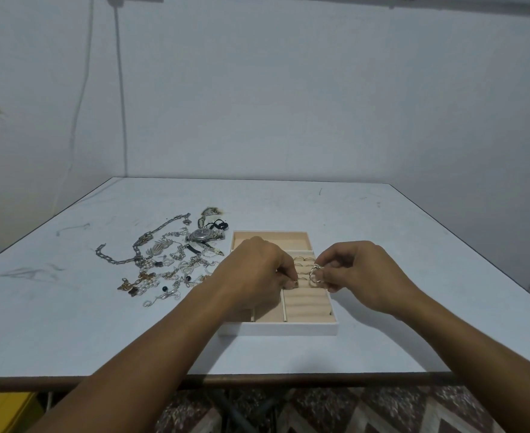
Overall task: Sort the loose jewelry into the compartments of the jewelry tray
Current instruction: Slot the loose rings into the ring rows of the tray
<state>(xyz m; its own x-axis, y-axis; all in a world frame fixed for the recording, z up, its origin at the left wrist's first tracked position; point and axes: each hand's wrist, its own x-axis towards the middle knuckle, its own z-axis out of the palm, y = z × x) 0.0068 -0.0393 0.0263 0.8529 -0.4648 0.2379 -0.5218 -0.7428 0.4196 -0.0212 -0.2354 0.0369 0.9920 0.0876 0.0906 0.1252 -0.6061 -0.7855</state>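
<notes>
A white jewelry tray (276,329) with beige lining sits mid-table. Its right section has padded ring rolls (307,300) with a few gold rings (304,260) slotted at the far end. My right hand (355,273) pinches a silver ring (315,275) just above those rolls. My left hand (257,270) hovers over the tray's left side with fingers curled, fingertips down at the edge of the ring rolls; what it holds, if anything, is hidden. A pile of loose jewelry (170,264) lies left of the tray, with a heavy silver chain (138,248) and a wristwatch (202,235).
The tray's far compartment (273,240) holds nothing visible. The white table (382,232) reaches the wall behind; its near edge runs just below my forearms. A yellow object (4,410) sits under the table at the left.
</notes>
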